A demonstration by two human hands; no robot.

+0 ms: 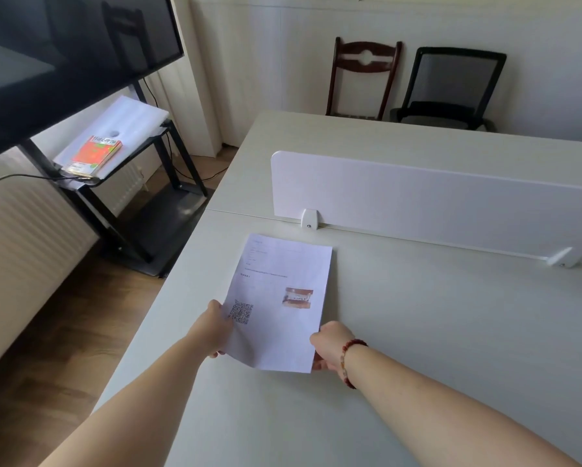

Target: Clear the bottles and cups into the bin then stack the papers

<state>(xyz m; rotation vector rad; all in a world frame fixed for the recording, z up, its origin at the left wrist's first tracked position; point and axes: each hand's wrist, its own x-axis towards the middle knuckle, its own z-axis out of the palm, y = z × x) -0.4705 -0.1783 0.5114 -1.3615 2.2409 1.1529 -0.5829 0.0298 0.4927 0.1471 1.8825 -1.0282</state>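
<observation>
**Two hands square up the papers**

A person stands at the pale white surface [417, 332] and holds the white printed sheets of paper [279, 298] at the near end. No bottles or cups show anywhere on the surface, so I think that part is done and the stacking is the step now.

The left hand [215, 326] is pinched shut on the left edge of the papers, next to a small black square code. The right hand [330, 348], with a dark red bead bracelet [348, 358] on its wrist, is closed on the near right corner. Its fingers tuck under the sheet.

The papers lie flat between the two hands and reach away toward the low white divider board [417, 193]. The far edge stops just short of it. I cannot tell how many sheets are in the pile.

To do this well, both hands should push in gently from the sides so the edges line up. Then tap the near edge down so no sheet sticks out. Pressing too hard could bend the corners. Thin paper slides easily, so slow moves are best.
</observation>
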